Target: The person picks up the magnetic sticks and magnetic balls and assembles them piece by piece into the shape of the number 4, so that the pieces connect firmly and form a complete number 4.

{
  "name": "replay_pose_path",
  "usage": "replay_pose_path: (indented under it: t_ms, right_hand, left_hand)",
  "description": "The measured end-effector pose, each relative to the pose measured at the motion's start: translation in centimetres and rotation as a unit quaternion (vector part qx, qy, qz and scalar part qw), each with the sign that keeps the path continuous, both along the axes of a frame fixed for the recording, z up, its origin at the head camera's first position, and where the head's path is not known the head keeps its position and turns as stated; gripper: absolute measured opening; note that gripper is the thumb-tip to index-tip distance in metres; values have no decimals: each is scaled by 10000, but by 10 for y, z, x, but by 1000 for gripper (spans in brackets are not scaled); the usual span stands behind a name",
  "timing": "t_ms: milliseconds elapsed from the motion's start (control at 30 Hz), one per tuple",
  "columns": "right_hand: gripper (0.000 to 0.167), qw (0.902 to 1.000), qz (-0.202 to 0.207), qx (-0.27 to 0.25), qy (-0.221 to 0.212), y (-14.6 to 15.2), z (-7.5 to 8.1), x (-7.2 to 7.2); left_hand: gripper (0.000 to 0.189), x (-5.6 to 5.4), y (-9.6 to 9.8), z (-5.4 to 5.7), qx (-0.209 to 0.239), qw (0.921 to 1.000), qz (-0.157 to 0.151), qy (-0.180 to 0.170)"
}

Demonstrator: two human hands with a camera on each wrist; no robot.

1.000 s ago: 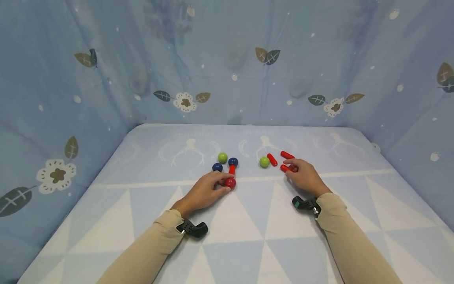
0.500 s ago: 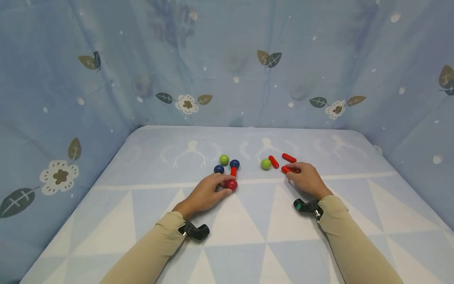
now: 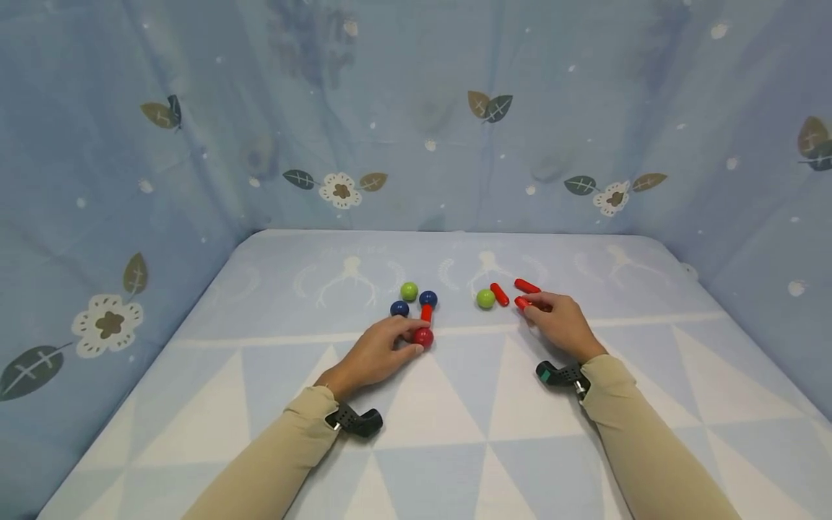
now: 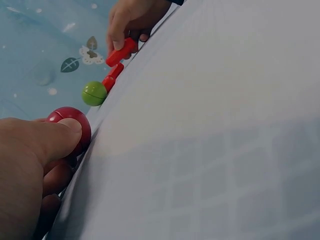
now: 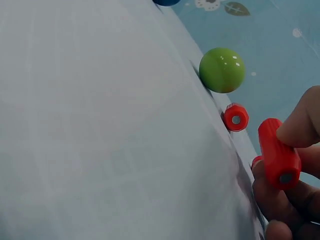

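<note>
My left hand pinches a glossy red ball between thumb and fingers; the left wrist view shows the thumb pressed on the ball. A red rod runs from behind that ball to a dark blue ball. In my right hand, thumb and fingers pinch another red rod, which has a grey metal disc in its visible end. Just beyond this hand lie two more red rods, one angled and one farther right.
A second blue ball and a green ball sit beyond my left hand. Another green ball stands beside the angled rod. Patterned cloth covers the table, and a blue curtain hangs behind it.
My right hand has taken the nearest red rod into its pinch and tilted it up slightly. The left hand keeps its hold on the red ball, and the other pieces stay put.
</note>
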State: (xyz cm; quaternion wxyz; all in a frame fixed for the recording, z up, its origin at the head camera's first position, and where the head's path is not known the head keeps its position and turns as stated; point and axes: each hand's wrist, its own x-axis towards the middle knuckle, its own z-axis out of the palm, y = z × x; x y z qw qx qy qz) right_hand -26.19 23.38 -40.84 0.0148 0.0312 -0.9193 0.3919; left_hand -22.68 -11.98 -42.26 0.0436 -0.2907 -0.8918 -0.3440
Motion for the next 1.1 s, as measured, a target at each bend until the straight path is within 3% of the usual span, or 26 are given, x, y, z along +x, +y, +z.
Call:
replay_pose_path:
  t_ms: [567,933,1100]
  right_hand:
    - [39,9889,-121,-1440,-348,-12,6,1]
    - [36,9834,-91,-1775,-369,-19,2,4]
    - [35,9838,-120,-1747,-382,-20,3,5]
  left_hand:
    - [44,-1,-3,2,21,10000,-43,65]
    - [44,2,-3,1,124,9998,24,-162]
    - [44,1,-2,-1,153,9998,-11,-83]
